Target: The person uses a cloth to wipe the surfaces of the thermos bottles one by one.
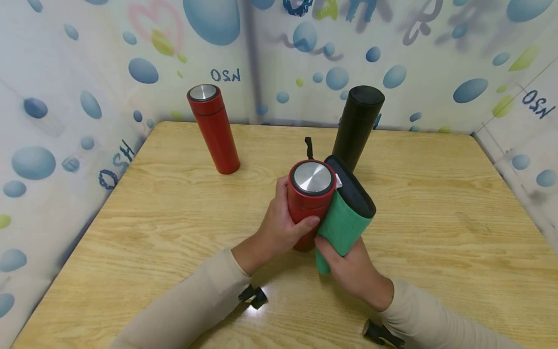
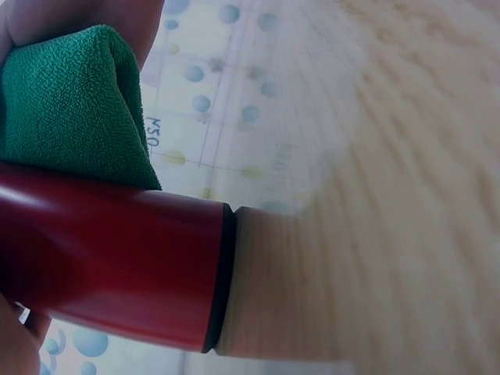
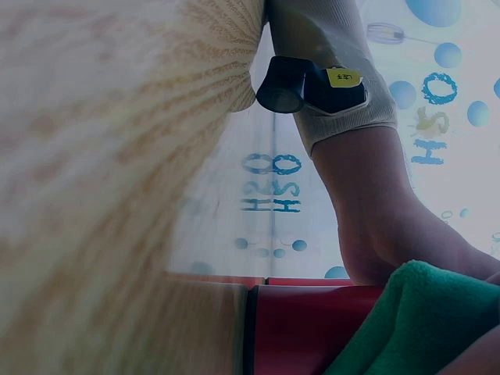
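Red flask point(image 1: 310, 206), silver-topped, upright in your left hand point(image 1: 279, 225); folded green cloth point(image 1: 344, 225), black oval top point(image 1: 352, 186) perhaps its lining, leaning against flask in your right hand point(image 1: 357, 271).

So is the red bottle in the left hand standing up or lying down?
Standing up: the red bottle in the left hand has its silver top facing up and its base toward the table.

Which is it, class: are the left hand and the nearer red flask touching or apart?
Touching: the head view shows the left hand gripping the nearer red flask, thumb across its front.
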`<move>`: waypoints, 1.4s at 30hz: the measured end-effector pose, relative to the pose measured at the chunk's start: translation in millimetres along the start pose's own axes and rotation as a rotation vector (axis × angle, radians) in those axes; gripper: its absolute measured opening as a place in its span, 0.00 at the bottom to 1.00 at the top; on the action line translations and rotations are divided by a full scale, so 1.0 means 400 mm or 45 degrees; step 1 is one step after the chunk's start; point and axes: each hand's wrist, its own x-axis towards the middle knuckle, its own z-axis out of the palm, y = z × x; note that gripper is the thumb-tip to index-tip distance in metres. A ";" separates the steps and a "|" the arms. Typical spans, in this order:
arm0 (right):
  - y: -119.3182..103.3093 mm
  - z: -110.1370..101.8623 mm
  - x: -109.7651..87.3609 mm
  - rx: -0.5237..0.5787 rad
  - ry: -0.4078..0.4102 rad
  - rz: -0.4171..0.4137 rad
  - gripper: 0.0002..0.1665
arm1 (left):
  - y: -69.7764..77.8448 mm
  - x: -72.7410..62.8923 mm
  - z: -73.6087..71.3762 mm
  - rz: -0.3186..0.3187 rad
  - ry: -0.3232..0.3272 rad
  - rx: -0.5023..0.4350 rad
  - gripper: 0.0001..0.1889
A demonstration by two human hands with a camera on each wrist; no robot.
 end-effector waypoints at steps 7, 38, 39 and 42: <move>0.000 -0.001 0.003 -0.011 -0.002 0.004 0.16 | -0.002 0.000 -0.001 0.015 0.014 0.004 0.49; -0.006 0.002 0.004 -0.001 0.043 -0.098 0.05 | -0.002 -0.003 0.000 0.029 0.029 0.031 0.49; -0.007 0.002 0.004 0.012 0.045 -0.114 0.05 | -0.001 -0.002 0.000 0.027 0.029 0.032 0.49; -0.008 0.001 0.002 0.027 0.062 -0.129 0.07 | 0.000 -0.002 -0.001 0.017 0.015 0.029 0.48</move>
